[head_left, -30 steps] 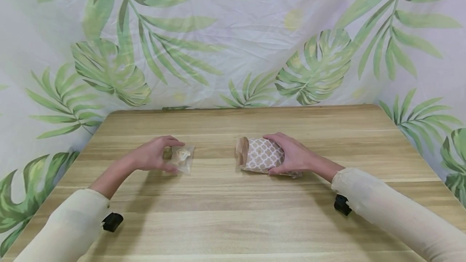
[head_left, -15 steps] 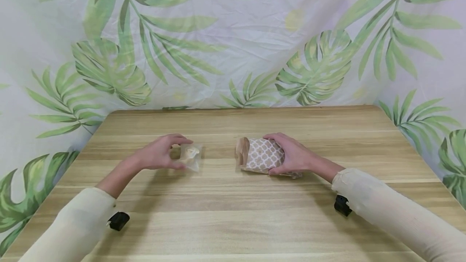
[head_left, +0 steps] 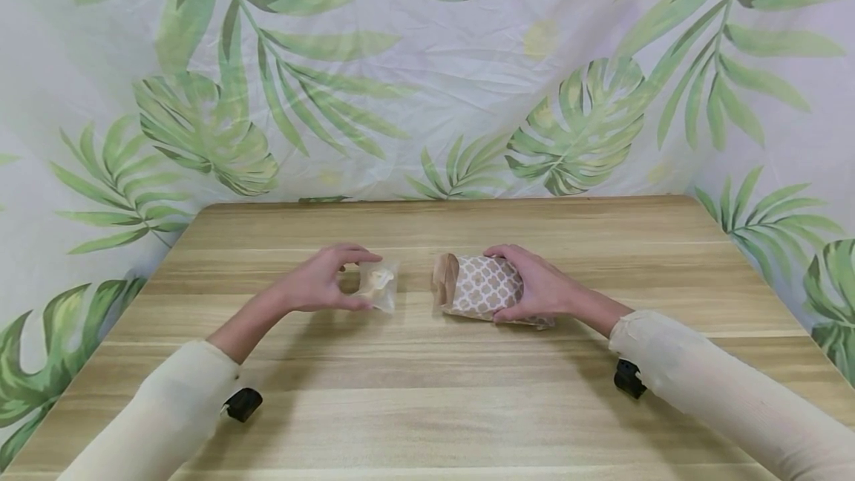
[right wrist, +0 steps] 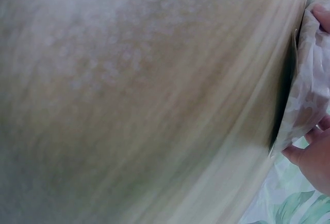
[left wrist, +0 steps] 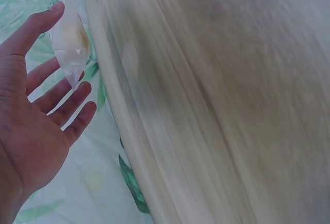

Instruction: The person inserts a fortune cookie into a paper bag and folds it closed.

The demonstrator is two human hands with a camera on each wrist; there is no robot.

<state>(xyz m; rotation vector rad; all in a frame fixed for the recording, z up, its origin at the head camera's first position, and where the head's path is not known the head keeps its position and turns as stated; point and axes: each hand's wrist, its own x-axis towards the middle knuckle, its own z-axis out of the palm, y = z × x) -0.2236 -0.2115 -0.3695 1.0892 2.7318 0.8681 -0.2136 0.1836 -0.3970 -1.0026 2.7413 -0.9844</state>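
Note:
My left hand [head_left: 317, 282] pinches a small translucent packet [head_left: 381, 284] by its edges, between thumb and fingers. Something cream-coloured shows inside the wrapper. In the left wrist view the packet [left wrist: 71, 43] hangs between the thumb and fingertips, its crimped edge at the top. To the right, a brown paper bag [head_left: 484, 286] with a white lattice pattern lies on its side on the table, its brown mouth facing left toward the packet. My right hand [head_left: 544, 284] grips the bag's right end from above, thumb on the near side. The right wrist view catches only part of the bag [right wrist: 307, 90].
The wood-grain table [head_left: 434, 421] stretches beneath both hands. A leaf-printed cloth [head_left: 461, 95] hangs behind its far edge. Below each sleeve a black wrist device shows, one at left [head_left: 243, 404] and one at right [head_left: 629, 378].
My left hand has carried the packet steadily rightward, closing much of the gap to the bag's mouth. The right hand and the bag have stayed in place.

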